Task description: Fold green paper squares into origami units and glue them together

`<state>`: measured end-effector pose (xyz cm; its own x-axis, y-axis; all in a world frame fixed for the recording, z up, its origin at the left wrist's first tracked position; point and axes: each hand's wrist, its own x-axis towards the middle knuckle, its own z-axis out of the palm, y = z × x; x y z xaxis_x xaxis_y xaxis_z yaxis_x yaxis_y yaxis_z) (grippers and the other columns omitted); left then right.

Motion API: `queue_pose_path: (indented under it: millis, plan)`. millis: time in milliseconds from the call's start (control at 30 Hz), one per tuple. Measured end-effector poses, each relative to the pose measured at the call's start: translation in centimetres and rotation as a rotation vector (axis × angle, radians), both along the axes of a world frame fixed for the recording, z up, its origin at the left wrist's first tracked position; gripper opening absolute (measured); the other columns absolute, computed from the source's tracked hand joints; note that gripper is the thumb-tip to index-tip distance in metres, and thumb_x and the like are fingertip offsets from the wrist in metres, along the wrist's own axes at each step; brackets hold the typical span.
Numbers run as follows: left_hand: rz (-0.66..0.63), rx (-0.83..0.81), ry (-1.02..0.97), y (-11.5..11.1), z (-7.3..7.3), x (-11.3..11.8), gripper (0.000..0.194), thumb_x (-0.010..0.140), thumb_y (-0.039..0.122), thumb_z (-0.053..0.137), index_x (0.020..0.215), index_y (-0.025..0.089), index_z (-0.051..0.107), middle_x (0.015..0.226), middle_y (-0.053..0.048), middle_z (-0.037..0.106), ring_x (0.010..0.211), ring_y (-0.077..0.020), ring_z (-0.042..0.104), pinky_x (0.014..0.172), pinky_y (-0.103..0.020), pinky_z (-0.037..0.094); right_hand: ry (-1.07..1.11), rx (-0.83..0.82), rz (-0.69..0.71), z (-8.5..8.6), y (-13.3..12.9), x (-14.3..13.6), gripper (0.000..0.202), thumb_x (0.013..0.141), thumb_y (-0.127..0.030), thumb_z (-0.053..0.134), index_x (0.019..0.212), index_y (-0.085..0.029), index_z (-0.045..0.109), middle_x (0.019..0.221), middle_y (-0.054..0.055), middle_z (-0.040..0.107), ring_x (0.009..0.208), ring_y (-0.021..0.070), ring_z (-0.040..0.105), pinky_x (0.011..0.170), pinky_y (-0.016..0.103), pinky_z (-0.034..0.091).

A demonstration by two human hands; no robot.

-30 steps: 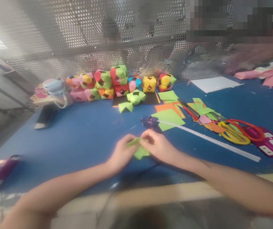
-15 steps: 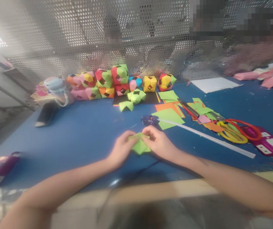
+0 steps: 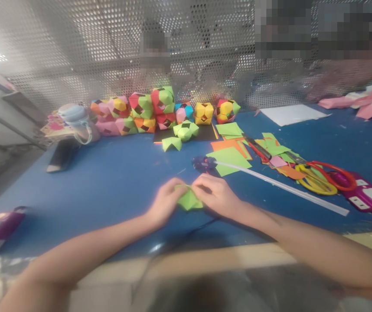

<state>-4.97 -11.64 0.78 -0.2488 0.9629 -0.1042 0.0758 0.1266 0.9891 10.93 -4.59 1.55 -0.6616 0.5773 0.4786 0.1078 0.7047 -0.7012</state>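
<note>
By the left hand (image 3: 165, 200), one side of a lime-green folded paper piece (image 3: 190, 200) is pinched over the flat blue surface (image 3: 121, 186); the other is gripped by the right hand (image 3: 217, 193). Creases could be crushed by uneven squeezing; the long translucent stick (image 3: 280, 185) could be bumped by a forward arm sweep.

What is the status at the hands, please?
Left hand, right hand: both pinching. Folded light green paper: between them, partly covered. Dark blue glue gun: beyond, apparently not blocking.
</note>
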Motion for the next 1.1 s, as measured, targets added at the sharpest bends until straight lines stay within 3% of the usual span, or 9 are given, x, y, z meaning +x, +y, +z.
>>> queue_pose_path:
  millis: [267, 433, 733, 933, 1100]
  plan:
    - [-0.062, -0.007, 0.056, 0.01, 0.08, -0.09, 0.016, 0.075, 0.033, 0.058, 0.076, 0.017, 0.059, 0.067, 0.002, 0.058, 0.062, -0.0112, 0.051, 0.060, -0.022, 0.040, -0.022, -0.175, -0.081, -0.06, -0.02, -0.35, 0.005, 0.080, -0.020, 0.054, 0.076, -0.019, 0.056, 0.068, -0.002, 0.060, 0.059, 0.0098, 0.054, 0.057, 0.021, 0.044]
    - [-0.081, 0.010, 0.149, -0.14, 0.66, 0.18, 0.021, 0.073, 0.035, 0.062, 0.085, 0.017, 0.061, 0.076, 0.000, 0.062, 0.067, -0.0125, 0.053, 0.062, -0.022, 0.041, -0.001, -0.114, -0.103, -0.34, -0.05, -0.32, 0.005, 0.079, -0.018, 0.054, 0.074, -0.019, 0.057, 0.069, -0.001, 0.062, 0.062, 0.0108, 0.056, 0.060, 0.022, 0.045]
    - [-0.042, 0.088, 0.296, -0.19, 0.33, 0.01, 0.018, 0.079, 0.033, 0.057, 0.078, 0.016, 0.062, 0.076, -0.002, 0.063, 0.071, -0.0133, 0.055, 0.063, -0.022, 0.043, 0.008, -0.067, -0.067, -0.27, -0.24, -0.22, 0.006, 0.081, -0.018, 0.054, 0.076, -0.018, 0.057, 0.070, 0.000, 0.061, 0.062, 0.0103, 0.055, 0.056, 0.020, 0.043]
    - [-0.127, 0.112, 0.288, -0.24, 0.45, 0.18, 0.011, 0.076, 0.024, 0.057, 0.082, 0.016, 0.062, 0.081, -0.003, 0.064, 0.077, -0.0147, 0.057, 0.071, -0.024, 0.045, -0.014, 0.119, -0.036, -0.48, -0.10, -0.02, 0.016, 0.083, -0.016, 0.048, 0.069, -0.018, 0.055, 0.066, 0.000, 0.056, 0.060, 0.0105, 0.052, 0.058, 0.022, 0.041]
    - [-0.063, 0.137, 0.259, -0.05, -0.24, -0.10, 0.012, 0.078, 0.027, 0.056, 0.077, 0.015, 0.060, 0.079, -0.003, 0.062, 0.073, -0.0133, 0.056, 0.068, -0.024, 0.044, -0.025, -0.038, -0.030, -0.06, 0.10, 0.15, 0.013, 0.087, -0.025, 0.048, 0.084, -0.018, 0.058, 0.078, 0.002, 0.062, 0.070, 0.0118, 0.057, 0.064, 0.022, 0.045]
